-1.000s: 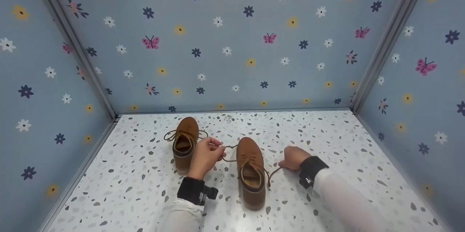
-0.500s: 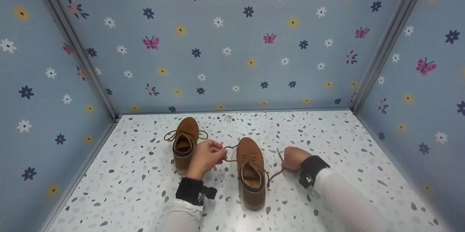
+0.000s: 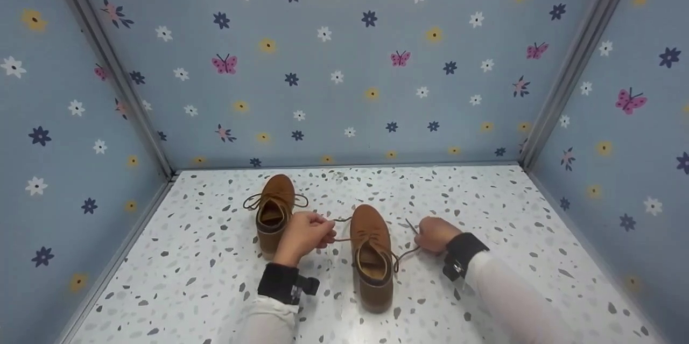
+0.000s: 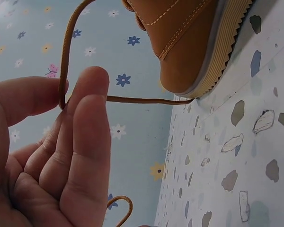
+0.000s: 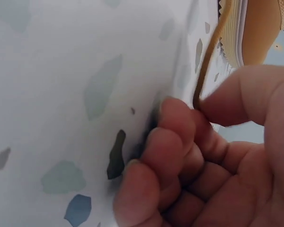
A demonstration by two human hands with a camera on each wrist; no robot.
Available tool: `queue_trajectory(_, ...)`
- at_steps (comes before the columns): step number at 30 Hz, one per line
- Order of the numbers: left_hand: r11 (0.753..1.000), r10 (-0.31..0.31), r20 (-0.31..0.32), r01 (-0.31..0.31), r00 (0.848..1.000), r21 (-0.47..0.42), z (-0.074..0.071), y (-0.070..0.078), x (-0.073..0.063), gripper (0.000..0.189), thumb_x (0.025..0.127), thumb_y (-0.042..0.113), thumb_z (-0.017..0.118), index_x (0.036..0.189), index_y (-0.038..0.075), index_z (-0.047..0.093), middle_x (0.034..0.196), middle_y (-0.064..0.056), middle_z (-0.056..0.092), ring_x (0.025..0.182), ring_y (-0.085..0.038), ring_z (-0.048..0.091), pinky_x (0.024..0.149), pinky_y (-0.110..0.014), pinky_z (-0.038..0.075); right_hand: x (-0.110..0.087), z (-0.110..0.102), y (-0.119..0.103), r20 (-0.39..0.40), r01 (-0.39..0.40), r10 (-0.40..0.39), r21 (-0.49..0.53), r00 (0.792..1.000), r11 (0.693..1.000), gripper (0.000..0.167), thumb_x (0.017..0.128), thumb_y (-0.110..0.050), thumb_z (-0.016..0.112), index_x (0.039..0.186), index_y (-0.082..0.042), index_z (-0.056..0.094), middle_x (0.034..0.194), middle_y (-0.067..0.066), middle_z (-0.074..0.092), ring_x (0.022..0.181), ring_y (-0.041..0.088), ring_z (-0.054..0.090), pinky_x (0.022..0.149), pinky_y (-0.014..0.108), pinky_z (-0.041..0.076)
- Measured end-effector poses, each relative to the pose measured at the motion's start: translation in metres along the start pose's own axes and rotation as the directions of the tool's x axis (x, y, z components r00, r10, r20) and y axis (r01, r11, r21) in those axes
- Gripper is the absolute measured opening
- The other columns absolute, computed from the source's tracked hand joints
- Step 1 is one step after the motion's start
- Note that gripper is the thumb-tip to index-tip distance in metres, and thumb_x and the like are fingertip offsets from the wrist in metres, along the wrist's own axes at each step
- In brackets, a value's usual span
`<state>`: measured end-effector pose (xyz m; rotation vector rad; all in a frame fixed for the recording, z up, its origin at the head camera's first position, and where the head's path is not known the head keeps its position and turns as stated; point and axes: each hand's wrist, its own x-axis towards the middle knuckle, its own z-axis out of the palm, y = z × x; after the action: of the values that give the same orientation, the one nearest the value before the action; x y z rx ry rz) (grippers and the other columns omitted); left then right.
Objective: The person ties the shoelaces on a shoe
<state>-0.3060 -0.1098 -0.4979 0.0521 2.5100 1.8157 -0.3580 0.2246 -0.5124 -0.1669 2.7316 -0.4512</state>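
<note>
A brown lace-up shoe [image 3: 370,225] stands on the floor between my hands, toe toward the back wall, its laces untied. On its left side, my left hand [image 3: 304,235] pinches one shoelace [image 4: 65,56] between thumb and fingers; the free end runs back toward the shoe's toe. To the right of the shoe, my right hand [image 3: 437,234] pinches the other shoelace [image 5: 209,56] between thumb and curled forefinger, the tip sticking out past the hand. The matching left shoe [image 3: 278,188], its lace tied in a bow, stands partly behind my left hand.
The white speckled floor [image 3: 215,279] carries both shoes. Blue flowered panels [image 3: 344,64] rise at the back and both sides, joined by grey metal corner posts [image 3: 578,58]. Dark bands [image 3: 280,282] with small cameras circle both wrists.
My left hand has shifted very slightly left and down, its fingers closing further over the lace. At my right hand, the lace's tip has come into view above the fingers. Both shoes stay put.
</note>
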Motion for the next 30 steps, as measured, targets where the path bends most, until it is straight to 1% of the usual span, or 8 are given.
queue_trajectory(2,1.0,-0.005,0.007,0.005,1.0,0.006,-0.001,-0.001,0.0,0.019,0.096,0.017,0.069,0.092,-0.001,0.075,0.084,-0.012,0.08,0.068,-0.014,0.075,0.062,-0.027,0.061,0.0,-0.001,0.001,-0.025,0.027,-0.026,0.033,0.999,0.999,0.013,0.094,-0.019,0.063,0.085,-0.01,0.063,0.076,0.005,0.063,0.063,0.018,0.059,0.057,0.031,0.047)
queue_trajectory(6,1.0,-0.011,0.025,0.01,1.0,0.024,-0.002,-0.002,0.0,0.017,0.095,0.016,0.066,0.09,0.002,0.075,0.083,-0.009,0.08,0.068,-0.013,0.075,0.059,-0.025,0.059,0.001,-0.005,0.003,-0.109,0.114,-0.104,0.09,0.989,0.989,0.014,0.091,-0.013,0.063,0.079,-0.011,0.057,0.074,0.003,0.059,0.065,0.018,0.056,0.059,0.031,0.044)
queue_trajectory(12,0.999,-0.006,0.043,0.004,0.999,0.034,-0.003,-0.002,0.0,0.017,0.094,0.016,0.066,0.089,0.003,0.075,0.084,-0.009,0.08,0.068,-0.014,0.076,0.057,-0.025,0.058,0.002,-0.015,0.006,-0.202,0.215,-0.171,0.216,0.964,0.952,0.02,0.086,-0.005,0.063,0.073,-0.013,0.049,0.07,0.004,0.062,0.062,0.017,0.061,0.057,0.029,0.044)
queue_trajectory(15,1.0,-0.008,0.041,0.007,0.999,0.021,-0.003,-0.001,0.0,0.017,0.095,0.017,0.066,0.089,0.003,0.074,0.084,-0.008,0.08,0.068,-0.013,0.075,0.057,-0.025,0.057,0.002,-0.019,0.008,-0.236,0.242,-0.17,0.318,0.957,0.917,0.018,0.087,-0.002,0.062,0.076,-0.011,0.052,0.071,0.005,0.067,0.062,0.015,0.068,0.059,0.028,0.051)
queue_trajectory(19,1.0,-0.007,0.03,0.007,1.0,0.0,-0.004,0.0,0.0,0.018,0.097,0.017,0.065,0.09,0.003,0.073,0.085,-0.008,0.08,0.067,-0.013,0.075,0.056,-0.026,0.056,0.002,-0.024,0.01,-0.27,0.28,-0.165,0.473,0.949,0.836,0.01,0.092,-0.003,0.064,0.093,-0.005,0.054,0.084,0.013,0.074,0.07,0.02,0.076,0.067,0.033,0.063)
queue_trajectory(22,1.0,-0.004,0.015,0.004,1.0,-0.011,-0.004,0.002,0.0,0.017,0.098,0.017,0.065,0.092,0.003,0.073,0.086,-0.008,0.08,0.066,-0.013,0.075,0.056,-0.028,0.057,0.002,-0.028,0.01,-0.265,0.268,-0.136,0.569,0.955,0.778,0.025,0.095,-0.006,0.069,0.113,-0.002,0.051,0.096,0.02,0.077,0.078,0.023,0.078,0.072,0.035,0.065)
queue_trajectory(25,1.0,0.008,-0.01,-0.008,1.0,-0.012,-0.004,0.004,-0.002,0.017,0.098,0.018,0.065,0.094,0.003,0.073,0.086,-0.007,0.08,0.066,-0.013,0.075,0.056,-0.029,0.057,0.001,-0.031,0.008,-0.248,0.233,-0.095,0.617,0.964,0.752,0.037,0.096,-0.01,0.072,0.126,0.001,0.051,0.101,0.019,0.079,0.083,0.022,0.078,0.074,0.033,0.065)
queue_trajectory(30,0.999,0.034,-0.063,-0.035,0.997,-0.025,-0.003,0.006,-0.003,0.016,0.099,0.019,0.066,0.095,0.005,0.071,0.085,-0.007,0.081,0.066,-0.014,0.075,0.056,-0.026,0.053,0.001,-0.034,0.004,-0.243,0.208,-0.065,0.629,0.968,0.749,0.025,0.099,-0.011,0.069,0.118,0.005,0.065,0.099,0.015,0.078,0.081,0.015,0.076,0.072,0.029,0.064)
